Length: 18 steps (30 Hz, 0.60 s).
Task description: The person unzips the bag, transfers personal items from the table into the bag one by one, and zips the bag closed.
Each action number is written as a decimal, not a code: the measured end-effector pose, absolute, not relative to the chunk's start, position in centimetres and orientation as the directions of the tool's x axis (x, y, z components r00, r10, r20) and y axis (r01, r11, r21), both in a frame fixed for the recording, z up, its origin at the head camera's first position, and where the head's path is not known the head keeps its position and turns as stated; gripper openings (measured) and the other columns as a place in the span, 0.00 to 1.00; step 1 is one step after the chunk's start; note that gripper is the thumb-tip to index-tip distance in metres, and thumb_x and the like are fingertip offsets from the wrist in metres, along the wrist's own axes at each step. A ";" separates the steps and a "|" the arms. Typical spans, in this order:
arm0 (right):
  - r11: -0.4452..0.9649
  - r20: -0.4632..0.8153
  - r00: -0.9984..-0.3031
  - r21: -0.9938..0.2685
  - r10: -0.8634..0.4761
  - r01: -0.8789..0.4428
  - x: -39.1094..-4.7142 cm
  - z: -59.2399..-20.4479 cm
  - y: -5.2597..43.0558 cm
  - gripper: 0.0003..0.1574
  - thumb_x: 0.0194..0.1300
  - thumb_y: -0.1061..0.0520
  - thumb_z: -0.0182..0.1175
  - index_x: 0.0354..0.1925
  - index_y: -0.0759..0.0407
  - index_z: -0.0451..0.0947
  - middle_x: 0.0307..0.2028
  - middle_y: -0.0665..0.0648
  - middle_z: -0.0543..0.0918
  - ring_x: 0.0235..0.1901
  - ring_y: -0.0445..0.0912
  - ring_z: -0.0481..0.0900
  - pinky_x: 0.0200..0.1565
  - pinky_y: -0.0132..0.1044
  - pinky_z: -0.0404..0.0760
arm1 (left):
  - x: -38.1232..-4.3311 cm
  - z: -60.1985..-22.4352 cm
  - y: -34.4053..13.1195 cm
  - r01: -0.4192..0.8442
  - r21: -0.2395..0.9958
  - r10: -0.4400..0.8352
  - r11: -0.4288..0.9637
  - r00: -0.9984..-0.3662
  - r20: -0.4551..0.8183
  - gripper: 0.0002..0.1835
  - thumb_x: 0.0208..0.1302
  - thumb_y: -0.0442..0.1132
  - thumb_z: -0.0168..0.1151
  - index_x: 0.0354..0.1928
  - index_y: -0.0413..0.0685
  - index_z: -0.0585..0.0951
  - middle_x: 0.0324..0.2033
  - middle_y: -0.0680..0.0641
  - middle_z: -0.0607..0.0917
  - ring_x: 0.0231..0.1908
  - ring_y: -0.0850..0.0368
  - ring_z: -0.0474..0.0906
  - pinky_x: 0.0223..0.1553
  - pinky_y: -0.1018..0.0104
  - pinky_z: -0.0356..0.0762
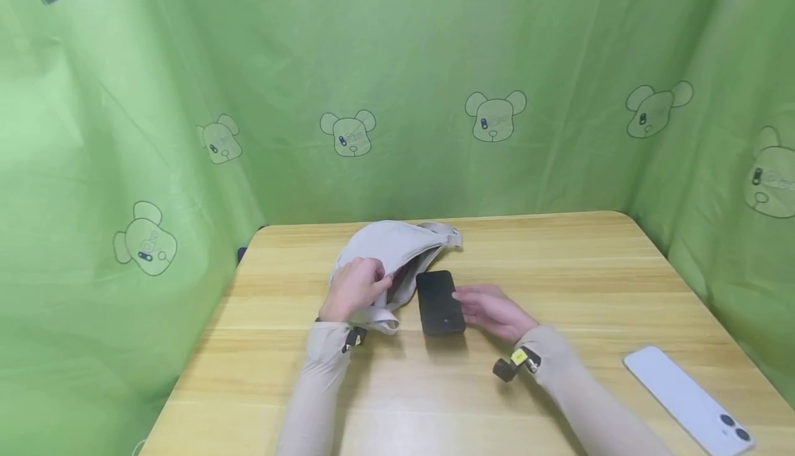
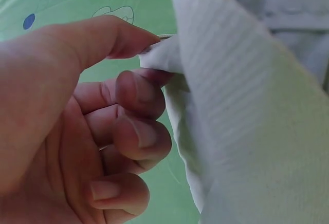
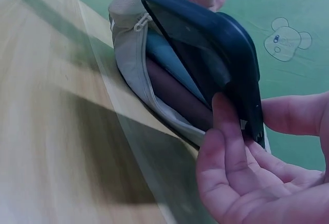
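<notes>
A light grey sling bag lies on the table with its zipper undone and its mouth facing right. My left hand is at the bag's near left side; in the left wrist view its thumb and forefinger pinch a fold of the fabric, other fingers loosely curled. A black phone is in my right hand, just right of the bag's opening. The right wrist view shows thumb and fingers gripping the phone's edge, and a zipper pull at the bag's mouth. Inside the bag, blue and dark brown surfaces show.
A white phone lies at the table's near right, camera side up. A strap loop of the bag hangs toward me on the wooden table. Green curtains with bear-head prints stand behind and at both sides.
</notes>
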State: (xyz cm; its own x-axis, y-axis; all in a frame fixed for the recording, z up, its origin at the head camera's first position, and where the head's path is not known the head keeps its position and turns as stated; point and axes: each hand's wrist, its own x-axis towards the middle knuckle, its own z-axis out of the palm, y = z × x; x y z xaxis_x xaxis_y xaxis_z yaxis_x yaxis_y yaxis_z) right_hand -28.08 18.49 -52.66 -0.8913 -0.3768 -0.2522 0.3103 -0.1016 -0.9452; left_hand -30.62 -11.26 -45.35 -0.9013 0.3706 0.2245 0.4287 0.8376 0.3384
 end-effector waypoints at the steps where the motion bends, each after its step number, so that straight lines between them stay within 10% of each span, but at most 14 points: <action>1: -0.109 -0.250 -0.892 -0.944 -0.377 0.311 -28.3 -52.7 18.2 0.31 0.74 0.60 0.58 0.67 0.76 0.64 0.46 0.50 0.83 0.47 0.42 0.84 0.55 0.36 0.84 | -30.6 -45.3 -11.3 0.426 0.340 0.368 0.838 -0.902 0.225 0.11 0.66 0.48 0.65 0.27 0.54 0.84 0.25 0.55 0.87 0.25 0.60 0.77 0.27 0.65 0.73; 18: -0.130 -0.236 -0.898 -0.944 -0.371 0.302 -30.8 -52.3 14.9 0.37 0.75 0.62 0.55 0.73 0.77 0.55 0.48 0.51 0.83 0.49 0.42 0.84 0.58 0.37 0.84 | -30.7 -45.5 -11.4 0.438 0.328 0.375 0.837 -0.896 0.238 0.12 0.67 0.48 0.65 0.26 0.55 0.84 0.22 0.57 0.84 0.23 0.61 0.75 0.26 0.65 0.72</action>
